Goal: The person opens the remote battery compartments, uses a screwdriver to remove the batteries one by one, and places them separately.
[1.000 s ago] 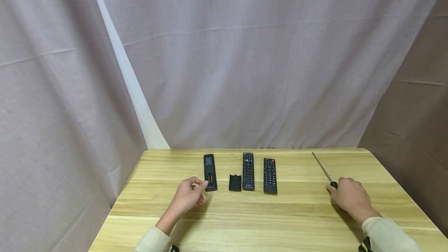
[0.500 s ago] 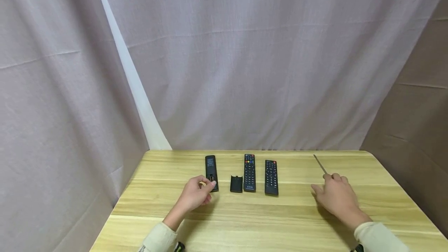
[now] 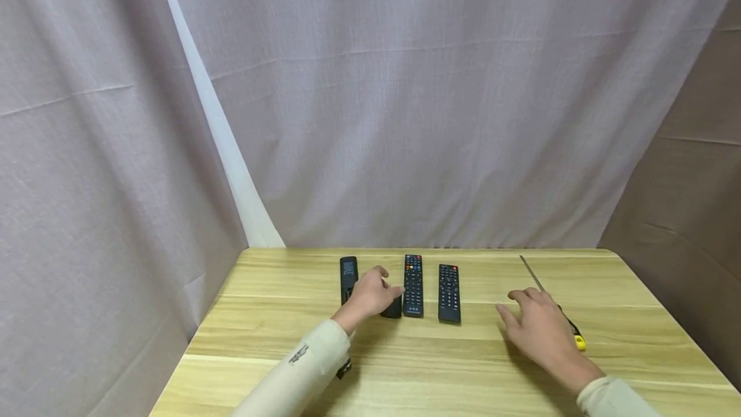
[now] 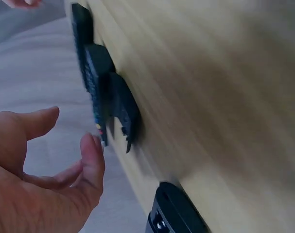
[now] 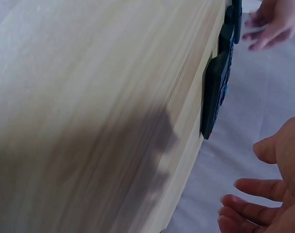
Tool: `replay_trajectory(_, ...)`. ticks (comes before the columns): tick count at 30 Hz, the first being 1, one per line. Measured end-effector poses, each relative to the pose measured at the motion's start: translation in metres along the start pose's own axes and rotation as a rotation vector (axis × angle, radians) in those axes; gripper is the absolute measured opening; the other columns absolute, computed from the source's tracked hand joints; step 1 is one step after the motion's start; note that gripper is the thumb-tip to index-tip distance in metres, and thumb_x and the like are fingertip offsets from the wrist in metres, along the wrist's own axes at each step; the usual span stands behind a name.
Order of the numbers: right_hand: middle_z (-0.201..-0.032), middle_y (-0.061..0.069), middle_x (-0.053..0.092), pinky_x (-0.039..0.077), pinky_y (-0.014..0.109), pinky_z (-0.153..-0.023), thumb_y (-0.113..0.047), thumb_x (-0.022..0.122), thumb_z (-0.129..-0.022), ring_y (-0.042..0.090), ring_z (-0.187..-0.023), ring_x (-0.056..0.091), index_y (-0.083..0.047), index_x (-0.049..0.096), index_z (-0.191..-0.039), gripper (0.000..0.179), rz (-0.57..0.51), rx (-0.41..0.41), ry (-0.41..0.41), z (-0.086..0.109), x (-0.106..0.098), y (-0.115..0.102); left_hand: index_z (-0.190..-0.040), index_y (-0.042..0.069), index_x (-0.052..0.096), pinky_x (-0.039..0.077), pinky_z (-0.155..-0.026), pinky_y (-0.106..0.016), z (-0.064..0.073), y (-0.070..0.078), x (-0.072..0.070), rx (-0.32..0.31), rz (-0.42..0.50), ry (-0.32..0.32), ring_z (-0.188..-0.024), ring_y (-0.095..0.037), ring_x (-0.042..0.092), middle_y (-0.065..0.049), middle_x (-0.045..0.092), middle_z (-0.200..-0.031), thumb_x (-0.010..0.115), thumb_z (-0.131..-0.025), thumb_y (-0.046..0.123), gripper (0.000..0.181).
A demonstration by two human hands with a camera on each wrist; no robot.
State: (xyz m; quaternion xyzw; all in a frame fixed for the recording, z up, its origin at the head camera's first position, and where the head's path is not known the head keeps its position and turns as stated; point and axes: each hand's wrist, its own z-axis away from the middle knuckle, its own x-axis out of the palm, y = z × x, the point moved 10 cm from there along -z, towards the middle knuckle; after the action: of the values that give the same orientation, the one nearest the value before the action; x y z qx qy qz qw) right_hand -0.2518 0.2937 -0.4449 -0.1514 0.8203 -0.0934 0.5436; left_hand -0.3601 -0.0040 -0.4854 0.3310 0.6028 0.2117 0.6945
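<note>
At twelve o'clock, the far edge of the table (image 3: 451, 365) passes just behind the middle remote (image 3: 413, 285); toward six o'clock there is more open room. My left hand (image 3: 373, 291) partly hides the black cover (image 3: 392, 307) at its four o'clock, and my right hand (image 3: 541, 328) partly hides the screwdriver (image 3: 532, 273). Both hands hold nothing, thumbs well apart from fingers.
</note>
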Motion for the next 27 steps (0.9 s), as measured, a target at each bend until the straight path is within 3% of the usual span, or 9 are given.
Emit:
replay_trajectory(4,-0.114,0.027,0.074,0.056,0.068,-0.096,-0.029,0.075,-0.098,0.049,-0.110,0.067,0.006,0.074,-0.116,0.039,0.009,-0.009,0.009,0.001,0.001,-0.003,-0.143,-0.005,0.058,0.064,-0.089,-0.047,-0.025,0.009,0.013,0.002,-0.038,0.013,-0.107,-0.031,0.072,-0.019,0.073,-0.124,0.080,-0.098,0.034,0.063)
replay_trajectory(10,-0.114,0.025,0.074,0.056,0.068,-0.095,-0.030,0.075,-0.099,0.048,-0.109,0.068,0.003,0.075,-0.116,0.037,0.011,-0.002,-0.005,0.004,0.003,-0.003,-0.148,-0.006,0.053,0.061,-0.105,-0.050,-0.044,0.030,0.028,0.007,-0.141,0.063,-0.129,-0.040,0.064,-0.025,0.064,-0.141,0.082,-0.095,0.038,0.075)
replay_trajectory(15,-0.112,0.019,0.076,0.059,0.065,-0.092,-0.029,0.075,-0.100,0.044,-0.108,0.071,0.000,0.077,-0.112,0.032,-0.013,-0.026,0.032,0.006,0.002,-0.008,-0.146,-0.005,0.056,0.060,-0.107,-0.048,-0.051,0.038,0.044,-0.033,-0.298,0.033,-0.131,-0.040,0.062,-0.026,0.062,-0.143,0.085,-0.090,0.048,0.082)
replay_trajectory(19,-0.111,0.015,0.077,0.060,0.064,-0.092,-0.029,0.075,-0.100,0.041,-0.107,0.072,-0.003,0.078,-0.110,0.028,-0.034,-0.035,0.050,0.007,0.001,-0.011,-0.148,-0.004,0.055,0.061,-0.105,-0.048,-0.051,0.039,0.054,-0.057,-0.370,0.007,-0.130,-0.040,0.062,-0.027,0.059,-0.143,0.087,-0.088,0.050,0.087)
replay_trajectory(23,-0.110,0.011,0.077,0.061,0.063,-0.090,-0.029,0.074,-0.100,0.039,-0.106,0.072,-0.006,0.079,-0.107,0.024,-0.049,-0.045,0.068,0.007,-0.001,-0.014,-0.148,-0.004,0.055,0.064,-0.098,-0.045,-0.050,0.040,0.056,-0.051,-0.389,0.018,-0.123,-0.038,0.065,-0.027,0.059,-0.142,0.088,-0.087,0.047,0.086)
replay_trajectory(27,-0.106,0.008,0.077,0.063,0.061,-0.085,-0.027,0.076,-0.098,0.036,-0.102,0.074,-0.008,0.079,-0.102,0.019,-0.049,-0.071,0.110,0.006,-0.005,-0.018,-0.143,-0.004,0.059,0.065,-0.093,-0.044,-0.053,0.038,0.057,-0.050,-0.350,0.020,-0.112,-0.034,0.068,-0.025,0.062,-0.135,0.088,-0.088,0.041,0.077)
